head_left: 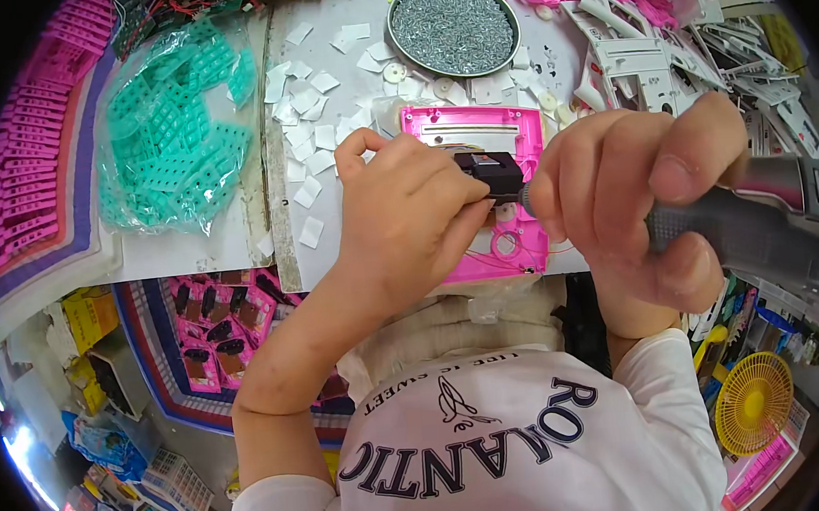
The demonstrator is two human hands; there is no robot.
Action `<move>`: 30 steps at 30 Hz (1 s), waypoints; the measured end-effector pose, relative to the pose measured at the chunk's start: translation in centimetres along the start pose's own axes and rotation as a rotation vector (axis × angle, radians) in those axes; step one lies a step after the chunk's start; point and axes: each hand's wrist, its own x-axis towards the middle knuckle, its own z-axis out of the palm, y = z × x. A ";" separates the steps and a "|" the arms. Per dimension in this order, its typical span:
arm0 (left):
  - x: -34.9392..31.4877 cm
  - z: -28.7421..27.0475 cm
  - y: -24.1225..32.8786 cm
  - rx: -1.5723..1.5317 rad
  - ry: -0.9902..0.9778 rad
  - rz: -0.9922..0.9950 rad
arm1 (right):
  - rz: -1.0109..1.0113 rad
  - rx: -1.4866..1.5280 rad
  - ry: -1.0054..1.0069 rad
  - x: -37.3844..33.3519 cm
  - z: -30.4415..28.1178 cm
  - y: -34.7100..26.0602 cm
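My left hand (406, 208) pinches a small black box-shaped part (489, 174) with thumb and fingertips, over a pink plastic housing (529, 138). Thin coloured wires run beside the part, and a silvery strip lies in the housing. My right hand (623, 184) is wrapped round a dark grey electric screwdriver (745, 227). Its body points off to the right, and its tip end (525, 200) is up against or very near the black part; I cannot tell whether it touches.
Beyond the housing stands a round tin of small screws (453, 26), with white square pads (303, 97) scattered to its left. A bag of teal keypads (173, 130) lies at left. White plastic frames (638, 64) pile up at right. Pink assemblies (215, 331) fill a lower container.
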 end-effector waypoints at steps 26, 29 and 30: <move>-3.3 1.7 -2.5 0.084 0.044 -0.101 | 0.041 -0.178 0.132 0.2 1.1 4.4; -3.4 1.7 -2.4 0.082 0.032 -0.099 | 0.023 -0.273 0.080 0.1 0.7 4.5; -3.5 1.7 -2.5 0.081 0.025 -0.099 | 0.024 -0.310 0.049 0.1 0.6 4.4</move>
